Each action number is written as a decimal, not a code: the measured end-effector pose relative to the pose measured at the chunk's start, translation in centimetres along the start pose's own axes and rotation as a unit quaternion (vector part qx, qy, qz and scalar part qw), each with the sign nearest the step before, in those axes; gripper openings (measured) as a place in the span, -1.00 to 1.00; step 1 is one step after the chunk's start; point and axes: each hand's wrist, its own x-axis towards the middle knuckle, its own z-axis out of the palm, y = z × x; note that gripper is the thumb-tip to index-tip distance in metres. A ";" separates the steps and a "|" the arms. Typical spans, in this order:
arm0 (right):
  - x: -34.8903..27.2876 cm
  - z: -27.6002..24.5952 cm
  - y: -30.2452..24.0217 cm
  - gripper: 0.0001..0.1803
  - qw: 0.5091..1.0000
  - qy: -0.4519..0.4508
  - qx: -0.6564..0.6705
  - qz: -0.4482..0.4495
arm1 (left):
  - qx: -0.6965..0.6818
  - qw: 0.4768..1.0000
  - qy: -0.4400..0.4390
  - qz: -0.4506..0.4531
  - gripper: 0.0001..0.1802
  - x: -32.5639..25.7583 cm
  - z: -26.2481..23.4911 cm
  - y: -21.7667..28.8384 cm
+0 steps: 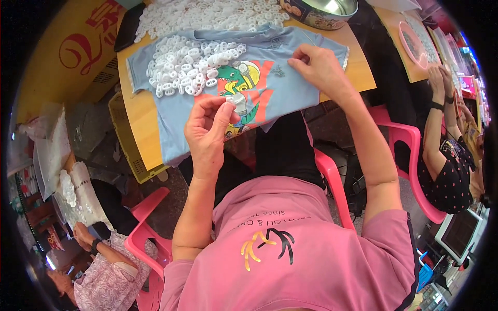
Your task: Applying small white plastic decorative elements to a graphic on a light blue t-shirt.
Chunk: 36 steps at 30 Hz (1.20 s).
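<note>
Wooden table (358,72) | blue shirt (171,135) spread flat | left hand (207,129) pinched on small white ring (237,102) over printed dinosaur | right hand (317,66) pressed flat, open, beyond grip | white ring pile (187,65) above grip, judged mostly unplaced

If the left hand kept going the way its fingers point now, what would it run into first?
The left hand points up and away, pinching a small white piece over the blue shirt. Going straight on, it would probably meet the shirt's dinosaur print first, then the heap of white rings. Its height above the cloth is unclear.
</note>
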 end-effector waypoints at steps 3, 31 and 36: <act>0.7 -0.4 0.6 -0.76 0.999 -0.027 0.036 -0.001 | -0.037 0.999 -0.009 -0.027 -0.85 0.1 -0.1 0.0; -2.5 -1.4 -4.8 -0.76 0.892 -0.086 0.443 0.008 | -0.156 0.982 -0.027 -0.108 -0.81 0.8 1.2 1.4; -4.4 1.3 -7.8 -0.82 0.852 -0.073 0.519 0.009 | -0.162 0.979 -0.030 -0.120 -0.84 0.6 2.3 1.6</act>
